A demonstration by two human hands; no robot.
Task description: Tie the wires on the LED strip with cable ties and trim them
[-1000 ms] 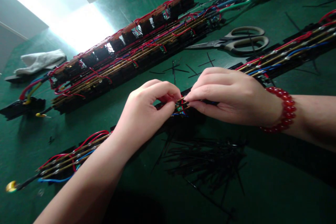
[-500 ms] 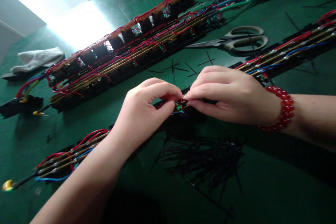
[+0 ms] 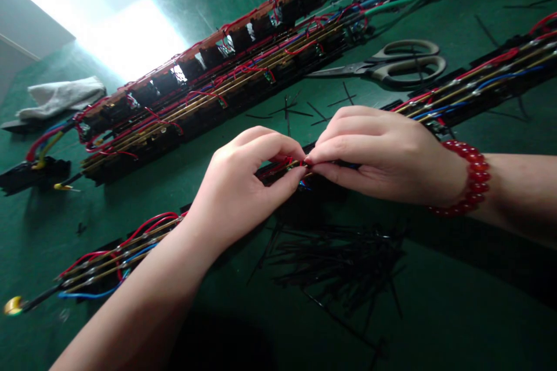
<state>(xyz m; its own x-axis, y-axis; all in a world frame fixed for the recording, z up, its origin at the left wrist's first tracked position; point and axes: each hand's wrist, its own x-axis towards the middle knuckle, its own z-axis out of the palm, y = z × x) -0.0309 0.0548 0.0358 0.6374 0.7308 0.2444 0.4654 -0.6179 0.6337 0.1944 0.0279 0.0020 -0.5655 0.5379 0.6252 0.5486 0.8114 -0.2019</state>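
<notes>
Black strip (image 3: 487, 95) bears golden rods (image 3: 148, 235) and red wires (image 3: 152, 218); left hand (image 3: 243, 188) and right hand (image 3: 374, 156) pinch something indistinct.

Ties (image 3: 339, 261) before the wired strip (image 3: 474, 84), scissors (image 3: 369, 69) behind it; cloth (image 3: 65, 95) far left

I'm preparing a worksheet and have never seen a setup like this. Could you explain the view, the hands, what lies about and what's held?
No machine is handling anything: these are a person's bare hands, seen by a camera worn on that person's head, looking forward and down. The fingers of the left hand and right hand come close together over a long wired strip with brass-coloured rods; exactly what they hold is too small to make out. On the green table lie scissors, a pile of thin black strips, a pale cloth and more wired assemblies.
</notes>
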